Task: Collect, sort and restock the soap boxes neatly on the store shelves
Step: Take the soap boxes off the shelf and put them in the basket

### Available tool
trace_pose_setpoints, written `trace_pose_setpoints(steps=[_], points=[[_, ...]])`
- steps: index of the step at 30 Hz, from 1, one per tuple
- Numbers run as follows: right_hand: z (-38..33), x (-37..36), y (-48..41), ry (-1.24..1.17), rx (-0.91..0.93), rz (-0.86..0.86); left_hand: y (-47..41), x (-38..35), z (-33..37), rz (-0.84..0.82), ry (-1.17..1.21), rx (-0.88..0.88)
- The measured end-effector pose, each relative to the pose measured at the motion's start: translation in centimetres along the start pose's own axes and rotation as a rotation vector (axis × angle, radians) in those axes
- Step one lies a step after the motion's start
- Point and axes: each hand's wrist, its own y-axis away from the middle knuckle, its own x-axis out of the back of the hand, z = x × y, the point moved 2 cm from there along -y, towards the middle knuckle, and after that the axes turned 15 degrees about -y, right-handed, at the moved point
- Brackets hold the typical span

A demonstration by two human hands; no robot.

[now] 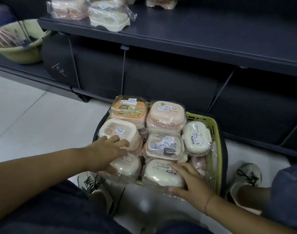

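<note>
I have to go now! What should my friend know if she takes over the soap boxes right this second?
Left hand: open, resting on the basket's left stack of boxes.
Right hand: open, on the near cream box.
Basket: on the floor, piled full of wrapped boxes.
Shelf: a few wrapped boxes already at its left end, the rest bare.
Left: nearly everything; lift the boxes out, sort them, line them up on the shelf.

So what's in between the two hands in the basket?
In the head view, wrapped soap boxes fill the basket between the left hand and right hand.
</note>
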Motion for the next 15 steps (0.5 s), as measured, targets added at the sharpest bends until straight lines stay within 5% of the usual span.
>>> trace_pose_setpoints(steps=[5,15], points=[[-0.1,-0.5,-0.4,0.320,0.086,0.071,-0.2,-0.7,0.4,0.032,-0.089,-0.004],[-0.3,-0.2,-0.8,0.289,0.019,-0.074,-0.6,-0.7,-0.1,-0.076,0.129,-0.010]])
